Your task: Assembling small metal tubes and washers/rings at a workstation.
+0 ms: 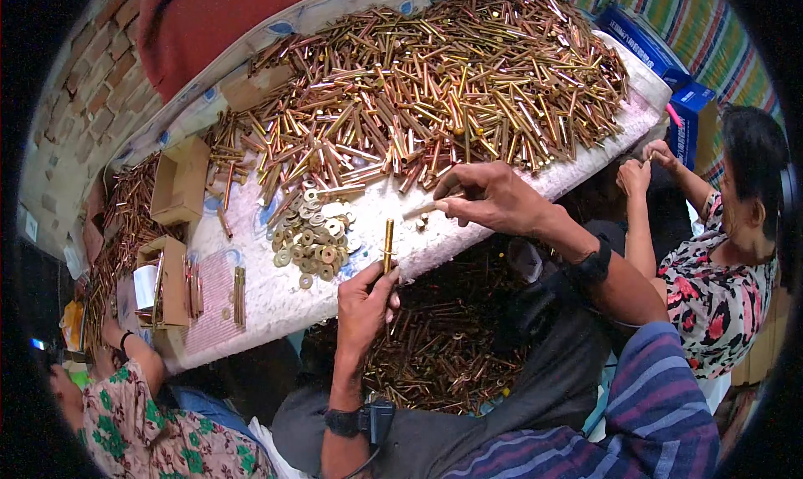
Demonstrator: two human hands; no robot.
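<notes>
My left hand [365, 308] is closed round the lower part of a gold-coloured anchor bolt [389, 241], which stands upright between thumb and fingers. Up and to the right, over the table's near edge, my right hand [498, 200] has its thumb and fingers drawn together in a pinch. Whatever may be between those fingertips is too small to make out. Just below them on the cloth lies a small metal nut [421, 222]. A loose heap of flat washers [311, 238] lies to the left of the bolt.
A big pile of metal bolts [452, 86] covers the table's far side. Open cardboard boxes [180, 182] stand at the left. More bolts [443, 345] lie below the table edge, by my legs. One person [719, 253] works at the right, another [159, 412] at the lower left.
</notes>
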